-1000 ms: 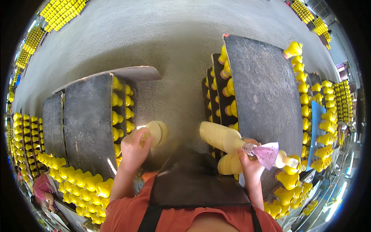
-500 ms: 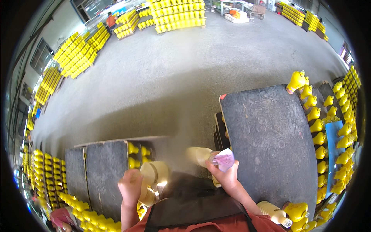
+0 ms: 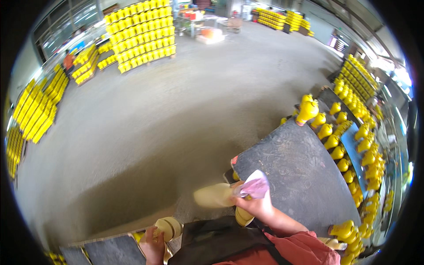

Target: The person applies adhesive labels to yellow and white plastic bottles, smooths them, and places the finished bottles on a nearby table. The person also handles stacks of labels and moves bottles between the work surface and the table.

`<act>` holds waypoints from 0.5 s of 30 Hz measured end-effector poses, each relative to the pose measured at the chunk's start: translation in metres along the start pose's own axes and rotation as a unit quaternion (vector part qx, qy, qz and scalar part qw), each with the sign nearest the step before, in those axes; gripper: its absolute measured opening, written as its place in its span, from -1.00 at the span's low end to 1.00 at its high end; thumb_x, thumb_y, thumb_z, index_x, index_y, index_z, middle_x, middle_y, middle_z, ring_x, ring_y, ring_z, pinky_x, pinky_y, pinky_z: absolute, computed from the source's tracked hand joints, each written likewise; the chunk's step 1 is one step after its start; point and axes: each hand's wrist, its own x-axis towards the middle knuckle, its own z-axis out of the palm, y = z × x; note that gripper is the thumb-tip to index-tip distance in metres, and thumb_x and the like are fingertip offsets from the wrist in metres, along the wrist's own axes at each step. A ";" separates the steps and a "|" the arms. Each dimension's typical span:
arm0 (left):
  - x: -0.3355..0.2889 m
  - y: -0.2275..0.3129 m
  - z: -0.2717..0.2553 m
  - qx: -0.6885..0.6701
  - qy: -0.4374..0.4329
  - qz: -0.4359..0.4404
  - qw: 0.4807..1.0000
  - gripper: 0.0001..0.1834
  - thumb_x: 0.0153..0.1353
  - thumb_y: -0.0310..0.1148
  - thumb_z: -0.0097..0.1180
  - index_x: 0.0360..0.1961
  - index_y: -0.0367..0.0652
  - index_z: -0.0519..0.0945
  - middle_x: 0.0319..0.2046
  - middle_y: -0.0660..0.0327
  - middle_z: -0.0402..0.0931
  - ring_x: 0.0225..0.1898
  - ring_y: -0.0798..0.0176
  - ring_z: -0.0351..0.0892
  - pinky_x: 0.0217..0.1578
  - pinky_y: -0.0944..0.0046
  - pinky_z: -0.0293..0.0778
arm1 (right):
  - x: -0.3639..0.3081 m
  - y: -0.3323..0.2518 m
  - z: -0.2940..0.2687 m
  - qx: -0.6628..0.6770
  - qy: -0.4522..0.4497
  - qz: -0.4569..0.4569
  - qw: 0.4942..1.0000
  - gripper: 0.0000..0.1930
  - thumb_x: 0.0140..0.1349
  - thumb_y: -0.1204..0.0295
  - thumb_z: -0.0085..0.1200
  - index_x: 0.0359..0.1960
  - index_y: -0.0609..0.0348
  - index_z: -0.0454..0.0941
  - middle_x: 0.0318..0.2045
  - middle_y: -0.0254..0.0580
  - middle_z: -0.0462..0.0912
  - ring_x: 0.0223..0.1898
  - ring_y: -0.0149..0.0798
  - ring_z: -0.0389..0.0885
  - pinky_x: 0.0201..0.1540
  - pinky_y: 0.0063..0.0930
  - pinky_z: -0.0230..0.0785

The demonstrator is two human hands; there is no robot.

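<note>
My left hand (image 3: 152, 245) is closed round the narrow end of a cream-coloured bottle (image 3: 168, 228), low in the view by the near dark boards. My right hand (image 3: 258, 204) grips a second cream-coloured bottle (image 3: 214, 195), which points left and is smeared by motion. A curled white and pinkish-purple sheet (image 3: 255, 184) sticks up from the same hand; whether it is paper or film I cannot tell. Just below that hand a yellowish bottle (image 3: 243, 215) shows, partly hidden. My dark apron (image 3: 207, 238) covers the lower middle.
To the right, a dark board (image 3: 291, 163) has yellow bulb-shaped bottles (image 3: 308, 110) standing at its far corner and rows along its right side, beside a blue panel (image 3: 353, 154). Dark boards (image 3: 117, 251) lie at lower left. Tall yellow stacks (image 3: 143, 37) and a person (image 3: 68, 61) are farther off.
My view has swung to the right and up, so the boards and stacks sit further left. Both hands still hold their bottles; the right one's bottle is lifted clearer into view.
</note>
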 end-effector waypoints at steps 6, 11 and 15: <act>0.125 -0.009 0.014 0.004 -0.042 0.179 0.983 -0.77 0.17 -0.38 0.34 -0.13 -0.14 0.68 -0.24 0.03 0.69 -0.26 -0.06 0.70 -0.26 0.05 0.62 | 0.025 -0.066 -0.063 0.190 0.169 0.080 0.964 -0.56 0.07 0.32 0.49 -0.07 0.27 0.62 -0.21 -0.23 0.69 -0.16 -0.35 0.64 -0.07 -0.37 0.49; 0.224 0.026 0.042 -0.003 -0.150 0.096 0.984 -0.74 0.27 -0.25 0.25 -0.06 -0.09 0.66 -0.18 0.02 0.69 -0.20 -0.11 0.70 -0.14 0.00 0.61 | 0.034 -0.064 -0.113 0.101 0.199 0.081 0.971 -0.59 0.13 0.31 0.42 -0.04 0.24 0.61 -0.17 -0.21 0.69 -0.10 -0.31 0.65 -0.05 -0.35 0.50; 0.284 0.058 0.070 -0.059 -0.180 0.061 0.980 -0.67 0.28 -0.22 0.27 0.01 -0.10 0.65 -0.18 0.05 0.71 -0.17 -0.03 0.70 -0.07 0.02 0.59 | 0.046 -0.032 -0.143 -0.087 0.252 -0.014 0.964 -0.71 0.12 0.42 0.41 -0.14 0.23 0.67 -0.31 -0.22 0.76 -0.30 -0.35 0.74 -0.24 -0.46 0.59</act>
